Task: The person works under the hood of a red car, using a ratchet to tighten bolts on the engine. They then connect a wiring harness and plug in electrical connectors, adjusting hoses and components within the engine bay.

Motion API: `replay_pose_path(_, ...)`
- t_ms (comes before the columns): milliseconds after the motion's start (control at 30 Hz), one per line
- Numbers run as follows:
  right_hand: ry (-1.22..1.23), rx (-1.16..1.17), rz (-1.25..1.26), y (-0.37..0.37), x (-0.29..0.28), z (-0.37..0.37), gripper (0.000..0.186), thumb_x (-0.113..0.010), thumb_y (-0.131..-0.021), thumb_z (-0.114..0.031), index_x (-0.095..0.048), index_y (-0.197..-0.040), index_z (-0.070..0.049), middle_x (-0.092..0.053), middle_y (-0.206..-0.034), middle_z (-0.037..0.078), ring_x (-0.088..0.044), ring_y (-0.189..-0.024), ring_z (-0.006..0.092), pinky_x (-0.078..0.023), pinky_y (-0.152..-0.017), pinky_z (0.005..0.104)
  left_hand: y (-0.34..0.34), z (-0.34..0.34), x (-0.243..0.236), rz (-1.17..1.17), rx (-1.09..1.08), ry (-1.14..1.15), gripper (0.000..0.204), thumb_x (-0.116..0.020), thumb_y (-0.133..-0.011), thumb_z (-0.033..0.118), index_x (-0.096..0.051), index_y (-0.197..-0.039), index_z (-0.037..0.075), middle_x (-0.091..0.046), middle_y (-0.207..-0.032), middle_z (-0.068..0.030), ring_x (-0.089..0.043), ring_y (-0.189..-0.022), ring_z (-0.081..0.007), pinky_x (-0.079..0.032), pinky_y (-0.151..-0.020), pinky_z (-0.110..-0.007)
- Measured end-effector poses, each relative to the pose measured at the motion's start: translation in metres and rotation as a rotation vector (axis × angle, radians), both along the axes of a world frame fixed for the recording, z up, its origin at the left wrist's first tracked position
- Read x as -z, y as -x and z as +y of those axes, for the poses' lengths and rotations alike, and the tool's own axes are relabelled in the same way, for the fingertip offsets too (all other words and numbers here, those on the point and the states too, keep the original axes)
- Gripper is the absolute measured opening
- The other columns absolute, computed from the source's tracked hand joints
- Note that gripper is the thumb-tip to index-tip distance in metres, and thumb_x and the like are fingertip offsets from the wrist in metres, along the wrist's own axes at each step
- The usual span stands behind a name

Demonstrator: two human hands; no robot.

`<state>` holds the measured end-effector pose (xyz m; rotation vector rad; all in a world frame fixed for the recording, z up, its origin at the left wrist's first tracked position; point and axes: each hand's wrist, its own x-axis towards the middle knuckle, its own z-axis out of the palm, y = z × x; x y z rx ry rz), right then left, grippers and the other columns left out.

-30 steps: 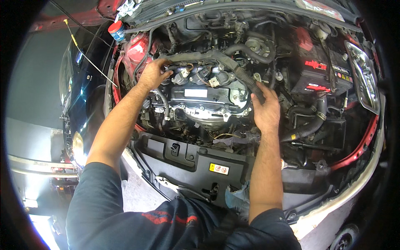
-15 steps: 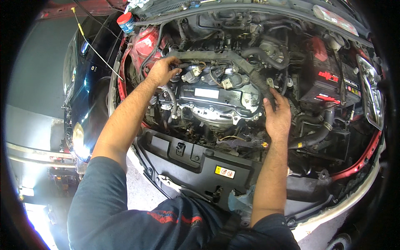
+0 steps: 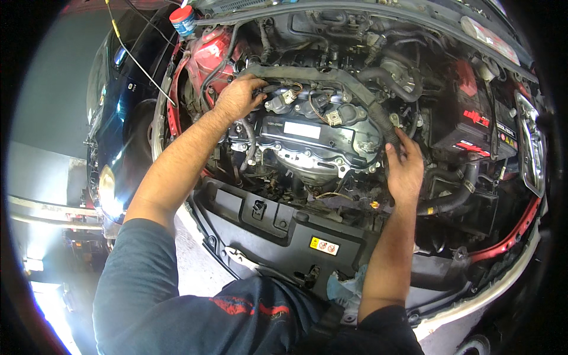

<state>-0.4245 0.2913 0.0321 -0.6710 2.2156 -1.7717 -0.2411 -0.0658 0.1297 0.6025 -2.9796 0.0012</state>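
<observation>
The engine's valve cover (image 3: 302,133) lies in the middle of the open engine bay, a pale label on it. Along its far edge runs a thick wiring harness (image 3: 310,73), which bends down at the right as a corrugated loom (image 3: 380,118). My left hand (image 3: 238,98) is closed at the harness's left end, its fingertips curled round a small part they hide. Beside it sit black ignition coils (image 3: 312,106) and a pale connector (image 3: 289,96). At the cover's right side, my right hand (image 3: 406,168) holds the loom between thumb and fingers.
A black battery (image 3: 467,118) with red markings stands at the right, near a headlight (image 3: 531,145). A red-lidded tub (image 3: 182,21) rests at the back left. A black panel (image 3: 284,236) spans the front, with a blue cloth (image 3: 345,289) on it. A dark car (image 3: 127,142) stands left.
The whole scene sits slightly further right in the picture. Both hands keep their places on the engine, with hardly any visible movement of the fingers.
</observation>
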Motion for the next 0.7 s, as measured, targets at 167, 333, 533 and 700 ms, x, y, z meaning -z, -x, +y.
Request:
replay_pose_path(167, 0.007, -0.001, -0.013, -0.001, -0.003, 0.001, 0.042, -0.071, -0.092, -0.008, -0.065, -0.133, -0.006, -0.063, -0.119, 0.016, -0.063, -0.114, 0.0298, -0.047, -0.102, 0.0379, 0.006, 0.002, -0.004, -0.11, -0.035, 0.03, 0.034, -0.075, -0.087, 0.021, -0.07, -0.118, 0.008, -0.067, -0.114, -0.0173, -0.065, -0.107, -0.0377, -0.052, -0.093, -0.045)
replay_pose_path(333, -0.078, 0.003, 0.013, 0.0, -0.004, 0.002, 0.042, -0.07, -0.093, -0.01, -0.063, -0.134, -0.006, -0.062, -0.122, 0.015, -0.062, -0.115, 0.0278, -0.049, -0.101, 0.037, 0.015, 0.001, -0.016, -0.194, -0.113, -0.038, 0.031, -0.076, -0.086, 0.024, -0.073, -0.114, 0.011, -0.069, -0.113, -0.016, -0.066, -0.109, -0.0358, -0.053, -0.093, -0.044)
replay_pose_path(533, -0.072, -0.027, 0.05, 0.001, 0.001, 0.004, 0.043, -0.069, -0.095, -0.007, -0.061, -0.137, -0.003, -0.06, -0.124, 0.014, -0.063, -0.113, 0.0226, -0.052, -0.097, 0.0332, 0.027, 0.005, -0.021, -0.402, -0.183, -0.037, 0.036, -0.076, -0.085, 0.025, -0.073, -0.118, 0.013, -0.07, -0.114, -0.0154, -0.069, -0.105, -0.0364, -0.055, -0.092, -0.046)
replay_pose_path(700, -0.031, -0.033, 0.015, 0.001, 0.004, 0.005, 0.043, -0.069, -0.095, -0.007, -0.061, -0.137, -0.002, -0.058, -0.125, 0.014, -0.064, -0.111, 0.0213, -0.053, -0.097, 0.0322, 0.017, 0.006, -0.018, -0.352, -0.115, 0.069, 0.042, -0.076, -0.083, 0.024, -0.071, -0.123, 0.016, -0.07, -0.117, -0.0139, -0.068, -0.108, -0.0358, -0.054, -0.094, -0.047)
